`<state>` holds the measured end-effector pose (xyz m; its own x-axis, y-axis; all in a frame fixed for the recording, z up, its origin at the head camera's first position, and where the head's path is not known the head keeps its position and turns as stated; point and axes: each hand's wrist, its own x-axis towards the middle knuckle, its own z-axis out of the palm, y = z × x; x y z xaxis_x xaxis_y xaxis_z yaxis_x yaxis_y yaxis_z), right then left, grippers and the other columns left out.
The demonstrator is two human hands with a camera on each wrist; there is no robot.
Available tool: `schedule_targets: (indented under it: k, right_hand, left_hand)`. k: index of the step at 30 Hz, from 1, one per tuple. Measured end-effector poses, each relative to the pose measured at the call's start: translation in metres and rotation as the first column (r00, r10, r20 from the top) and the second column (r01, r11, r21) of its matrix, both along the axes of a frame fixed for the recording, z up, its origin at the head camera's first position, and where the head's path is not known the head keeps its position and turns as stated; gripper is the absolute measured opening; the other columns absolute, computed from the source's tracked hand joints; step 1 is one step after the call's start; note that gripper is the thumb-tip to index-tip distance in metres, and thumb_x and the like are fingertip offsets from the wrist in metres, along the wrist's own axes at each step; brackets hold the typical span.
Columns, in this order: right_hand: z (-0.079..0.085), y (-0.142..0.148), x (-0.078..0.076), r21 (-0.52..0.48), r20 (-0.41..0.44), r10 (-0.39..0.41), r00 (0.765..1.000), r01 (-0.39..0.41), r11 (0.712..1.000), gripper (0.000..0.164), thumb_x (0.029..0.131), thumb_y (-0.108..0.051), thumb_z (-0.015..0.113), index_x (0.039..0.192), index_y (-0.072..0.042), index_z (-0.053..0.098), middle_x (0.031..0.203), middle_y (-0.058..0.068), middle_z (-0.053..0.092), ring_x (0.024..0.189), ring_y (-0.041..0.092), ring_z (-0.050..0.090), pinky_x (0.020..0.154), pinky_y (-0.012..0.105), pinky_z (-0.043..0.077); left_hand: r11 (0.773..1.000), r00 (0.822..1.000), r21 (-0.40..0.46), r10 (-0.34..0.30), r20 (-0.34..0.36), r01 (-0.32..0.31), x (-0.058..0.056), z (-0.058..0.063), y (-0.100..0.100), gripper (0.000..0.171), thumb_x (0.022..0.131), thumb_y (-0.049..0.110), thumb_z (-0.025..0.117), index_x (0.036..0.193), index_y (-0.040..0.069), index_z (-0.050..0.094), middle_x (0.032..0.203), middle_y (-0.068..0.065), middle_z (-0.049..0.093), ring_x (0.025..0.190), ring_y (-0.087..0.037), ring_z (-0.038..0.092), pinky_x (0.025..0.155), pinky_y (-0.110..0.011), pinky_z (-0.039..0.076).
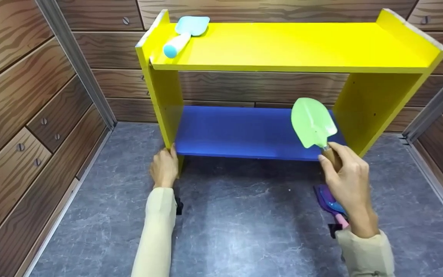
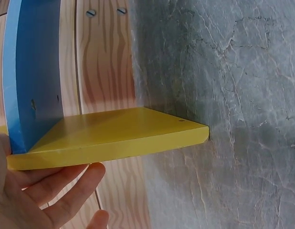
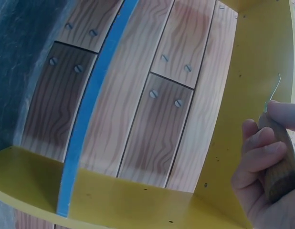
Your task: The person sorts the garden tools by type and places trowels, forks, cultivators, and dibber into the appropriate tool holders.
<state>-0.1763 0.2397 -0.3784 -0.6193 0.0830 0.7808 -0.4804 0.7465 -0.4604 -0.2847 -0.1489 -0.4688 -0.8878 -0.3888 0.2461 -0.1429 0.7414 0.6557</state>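
My right hand (image 1: 347, 179) grips the brown wooden handle (image 3: 281, 167) of a trowel with a light green blade (image 1: 312, 119). The trowel is raised, blade up, in front of the right part of the shelf unit's blue lower board (image 1: 240, 132). In the right wrist view the blade shows only as a thin edge. My left hand (image 1: 164, 167) holds the front edge of the unit's left yellow side panel (image 2: 114, 138) beside the blue board, several fingers lying along its outer face. A toy shovel with a pale blue blade (image 1: 193, 25) and white handle lies on the yellow top board (image 1: 283, 44), at its left end.
On the grey floor (image 1: 244, 227), partly behind my right wrist, lie purple and blue shovels (image 1: 327, 198) with a pink handle (image 1: 341, 220). Wood-patterned walls (image 1: 14, 96) enclose the space at the back and both sides. The right yellow side panel (image 1: 379, 104) stands beyond my right hand.
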Motion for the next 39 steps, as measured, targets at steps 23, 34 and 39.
schedule_targets:
  k: [23, 34, 39]
  right_hand:
    - [0.029, -0.024, -0.012, 0.007, -0.096, 0.035, 0.995, -0.034, 0.999, 0.03, 0.085, 0.007, 0.076, 0.114, 0.009, 0.069, 0.096, 0.023, 0.07, 0.081, 0.035, 0.063, 0.079, 0.019, 0.039]
    - [0.042, -0.029, -0.017, 0.008, -0.112, 0.014, 0.994, -0.013, 1.0, 0.029, 0.087, 0.006, 0.075, 0.115, 0.009, 0.068, 0.099, 0.024, 0.07, 0.086, 0.037, 0.065, 0.081, 0.025, 0.042]
    - [0.045, -0.031, -0.021, 0.005, -0.117, 0.004, 0.993, -0.004, 1.0, 0.029, 0.086, 0.006, 0.075, 0.114, 0.009, 0.069, 0.099, 0.024, 0.07, 0.087, 0.039, 0.066, 0.082, 0.027, 0.044]
  left_hand:
    - [1.0, 0.999, -0.019, -0.001, -0.042, 0.0, 0.002, 0.001, 0.001, 0.047, 0.107, 0.032, 0.051, 0.087, -0.007, 0.068, 0.092, -0.03, 0.069, 0.083, -0.053, 0.067, 0.072, -0.062, 0.049]
    - [1.0, 1.0, -0.011, -0.002, -0.028, 0.002, 0.002, 0.0, 0.001, 0.047, 0.107, 0.033, 0.051, 0.088, -0.006, 0.068, 0.094, -0.03, 0.07, 0.085, -0.053, 0.067, 0.073, -0.061, 0.049]
    - [1.0, 1.0, -0.005, 0.0, -0.022, 0.0, 0.002, 0.0, 0.0, 0.047, 0.107, 0.034, 0.051, 0.088, -0.005, 0.068, 0.094, -0.029, 0.07, 0.084, -0.053, 0.067, 0.073, -0.061, 0.049]
